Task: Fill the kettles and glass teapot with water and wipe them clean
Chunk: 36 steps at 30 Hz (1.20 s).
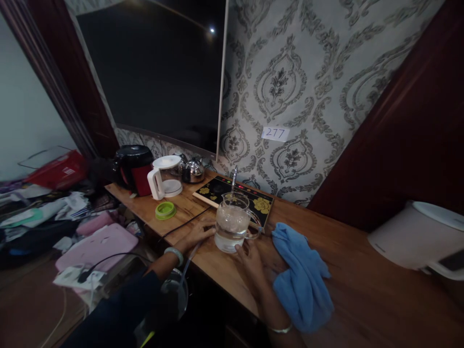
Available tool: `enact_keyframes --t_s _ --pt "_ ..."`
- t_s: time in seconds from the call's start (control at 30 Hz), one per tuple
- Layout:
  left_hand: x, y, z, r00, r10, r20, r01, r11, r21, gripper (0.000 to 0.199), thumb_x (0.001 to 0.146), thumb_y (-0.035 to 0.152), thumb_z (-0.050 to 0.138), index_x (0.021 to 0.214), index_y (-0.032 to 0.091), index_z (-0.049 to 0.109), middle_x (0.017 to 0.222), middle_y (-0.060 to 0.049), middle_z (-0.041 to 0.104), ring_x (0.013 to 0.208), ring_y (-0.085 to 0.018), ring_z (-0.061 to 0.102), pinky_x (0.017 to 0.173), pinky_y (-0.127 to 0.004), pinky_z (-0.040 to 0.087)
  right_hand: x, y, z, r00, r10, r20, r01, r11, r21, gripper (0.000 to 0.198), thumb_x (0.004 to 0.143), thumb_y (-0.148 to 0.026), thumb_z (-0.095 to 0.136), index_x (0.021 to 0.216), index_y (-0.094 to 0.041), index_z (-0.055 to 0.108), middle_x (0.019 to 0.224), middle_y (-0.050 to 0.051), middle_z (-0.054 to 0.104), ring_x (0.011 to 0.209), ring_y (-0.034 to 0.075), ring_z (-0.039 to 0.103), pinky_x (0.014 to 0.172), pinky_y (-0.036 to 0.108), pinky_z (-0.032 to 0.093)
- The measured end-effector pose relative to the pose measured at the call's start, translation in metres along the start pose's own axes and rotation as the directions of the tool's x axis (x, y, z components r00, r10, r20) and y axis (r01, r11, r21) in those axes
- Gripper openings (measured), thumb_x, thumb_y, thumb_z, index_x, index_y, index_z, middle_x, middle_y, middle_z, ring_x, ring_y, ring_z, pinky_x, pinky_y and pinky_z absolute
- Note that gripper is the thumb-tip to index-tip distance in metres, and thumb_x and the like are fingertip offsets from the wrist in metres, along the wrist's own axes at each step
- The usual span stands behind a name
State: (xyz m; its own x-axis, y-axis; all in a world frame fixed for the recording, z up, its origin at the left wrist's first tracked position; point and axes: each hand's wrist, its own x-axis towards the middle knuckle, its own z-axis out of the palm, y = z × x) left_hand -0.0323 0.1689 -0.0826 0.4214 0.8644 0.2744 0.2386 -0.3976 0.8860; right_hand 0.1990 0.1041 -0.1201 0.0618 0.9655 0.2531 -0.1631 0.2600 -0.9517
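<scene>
On wooden counter [351,285], clear glass jug [232,227] (part full), left grip [198,233] and right grip [250,261] clasping it low

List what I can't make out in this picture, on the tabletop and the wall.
All in the head view:
Flat black hob with gold flowers: front middle obscured by the clear round glass pitcher.
Any print beside the hob's small lights: too small.
Pale plastic kettle: handle cut off by right edge.
Large black screen: top partly cut off by top edge.
</scene>
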Motion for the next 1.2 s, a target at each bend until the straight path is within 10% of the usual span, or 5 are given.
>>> enact_keyframes --t_s 1.2 --pt "0.0012 -0.006 -0.0006 1.0 0.025 0.008 -0.025 0.999 0.023 0.046 0.083 0.053 0.067 0.114 0.02 0.075 0.123 -0.01 0.071 0.12 -0.03 0.059 0.111 -0.047 0.039 -0.0018 0.0015 -0.0001 1.0 -0.018 -0.019 0.018 0.999 -0.032 0.067 0.081 -0.043 0.072 0.14 -0.021 0.052 0.14 0.013 0.06 0.125 0.03 0.06 0.106 0.048 0.048"
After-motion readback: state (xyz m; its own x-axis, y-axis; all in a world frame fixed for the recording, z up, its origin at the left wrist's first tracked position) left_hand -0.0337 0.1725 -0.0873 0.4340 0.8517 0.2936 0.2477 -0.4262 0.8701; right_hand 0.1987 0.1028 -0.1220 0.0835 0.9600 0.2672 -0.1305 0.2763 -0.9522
